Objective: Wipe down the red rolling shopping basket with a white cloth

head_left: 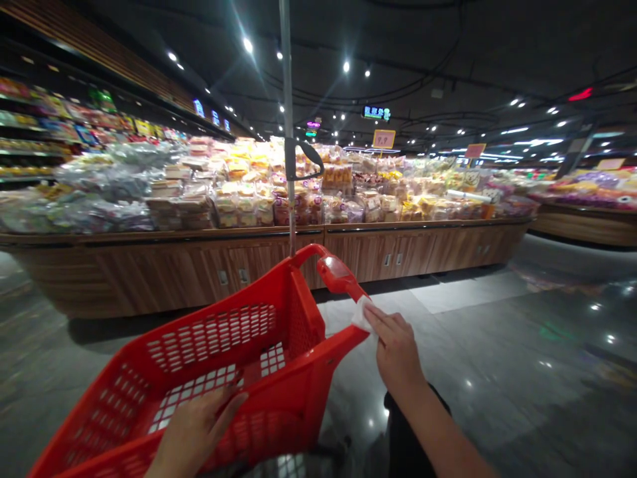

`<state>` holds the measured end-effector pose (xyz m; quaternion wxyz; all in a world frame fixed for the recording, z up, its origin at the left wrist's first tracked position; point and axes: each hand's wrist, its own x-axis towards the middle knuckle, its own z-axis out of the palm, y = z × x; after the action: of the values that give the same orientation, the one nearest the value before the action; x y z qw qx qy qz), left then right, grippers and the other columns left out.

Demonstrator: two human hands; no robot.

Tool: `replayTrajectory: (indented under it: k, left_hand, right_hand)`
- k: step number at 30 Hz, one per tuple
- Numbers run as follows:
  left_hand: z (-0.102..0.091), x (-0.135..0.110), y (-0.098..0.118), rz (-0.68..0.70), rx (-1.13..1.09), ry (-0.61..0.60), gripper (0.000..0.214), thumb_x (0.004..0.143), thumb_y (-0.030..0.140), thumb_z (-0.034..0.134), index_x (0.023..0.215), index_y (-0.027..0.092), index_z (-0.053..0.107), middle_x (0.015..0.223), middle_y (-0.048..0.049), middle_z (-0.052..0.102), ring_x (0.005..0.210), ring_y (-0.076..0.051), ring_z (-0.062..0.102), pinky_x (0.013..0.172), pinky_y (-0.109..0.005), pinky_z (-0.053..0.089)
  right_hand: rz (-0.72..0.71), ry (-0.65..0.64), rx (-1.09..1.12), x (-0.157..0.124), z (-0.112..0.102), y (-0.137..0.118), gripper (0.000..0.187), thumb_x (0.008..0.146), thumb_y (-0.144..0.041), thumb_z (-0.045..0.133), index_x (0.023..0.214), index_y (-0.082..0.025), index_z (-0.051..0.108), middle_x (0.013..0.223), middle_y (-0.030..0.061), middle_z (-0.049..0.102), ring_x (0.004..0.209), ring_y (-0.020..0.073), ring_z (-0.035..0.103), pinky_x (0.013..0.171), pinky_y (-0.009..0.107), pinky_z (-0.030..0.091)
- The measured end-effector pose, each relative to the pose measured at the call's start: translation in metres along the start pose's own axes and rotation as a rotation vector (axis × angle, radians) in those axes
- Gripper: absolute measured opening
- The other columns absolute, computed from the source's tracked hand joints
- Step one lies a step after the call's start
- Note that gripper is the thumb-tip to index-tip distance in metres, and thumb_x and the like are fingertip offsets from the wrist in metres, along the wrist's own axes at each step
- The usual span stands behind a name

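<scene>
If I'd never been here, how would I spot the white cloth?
Find the red cart in front of the long wooden stand. Follow its handle to the right hand, which holds the white cloth against it. It's the crumpled white patch against bright red.

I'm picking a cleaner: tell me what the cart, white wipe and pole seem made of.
Cart: likely molded plastic, semi-gloss red, judging by rounded edges and perforated walls.
Wipe: matte white paper or fabric; its crumpled look fits either.
Pole: probably metal, greyish with a slight sheen; coating unclear.
</scene>
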<state>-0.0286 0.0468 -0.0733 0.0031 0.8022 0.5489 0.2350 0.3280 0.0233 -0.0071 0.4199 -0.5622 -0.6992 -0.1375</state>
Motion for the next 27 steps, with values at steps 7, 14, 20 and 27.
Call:
replayTrajectory:
  k: [7, 14, 20, 27]
  left_hand:
    - [0.0, 0.004, 0.043, 0.041, 0.006, 0.183, 0.047, 0.075, 0.059, 0.053, 0.105, 0.024, 0.063, 0.106, -0.0052, 0.07, 0.097, -0.023, 0.065, 0.085, -0.033, 0.051]
    - [0.011, 0.04, 0.12, 0.066, 0.021, 0.204, 0.044, 0.083, 0.057, 0.046, 0.097, 0.02, 0.065, 0.082, -0.0056, 0.073, 0.071, -0.021, 0.069, 0.064, -0.028, 0.052]
    - [0.019, 0.045, 0.12, 0.048, 0.035, 0.275, 0.045, 0.078, 0.063, 0.049, 0.077, 0.021, 0.066, 0.064, -0.0022, 0.07, 0.056, -0.017, 0.065, 0.053, -0.025, 0.046]
    - [0.02, 0.042, 0.115, 0.063, 0.004, 0.296, 0.043, 0.08, 0.06, 0.049, 0.077, 0.021, 0.066, 0.066, -0.0032, 0.07, 0.058, -0.016, 0.065, 0.056, -0.024, 0.047]
  right_hand:
    - [-0.198, -0.045, 0.175, -0.028, 0.006, -0.017, 0.069, 0.075, 0.006, 0.034, 0.135, -0.027, 0.044, 0.131, 0.0019, 0.055, 0.095, 0.0219, 0.053, 0.081, 0.041, 0.047]
    - [-0.254, -0.084, 0.297, -0.011, -0.007, -0.011, 0.065, 0.072, 0.007, 0.036, 0.125, -0.023, 0.055, 0.12, 0.0039, 0.062, 0.099, 0.0208, 0.052, 0.085, 0.04, 0.048]
    - [-0.366, -0.402, 0.194, 0.062, -0.015, 0.021, 0.047, 0.075, 0.007, 0.039, 0.093, -0.023, 0.071, 0.106, 0.0006, 0.069, 0.082, 0.017, 0.055, 0.076, 0.033, 0.045]
    - [-0.656, -0.718, 0.328, 0.124, -0.011, 0.03, 0.031, 0.081, -0.002, 0.048, 0.083, -0.022, 0.071, 0.099, -0.0011, 0.072, 0.093, 0.0126, 0.063, 0.09, 0.031, 0.038]
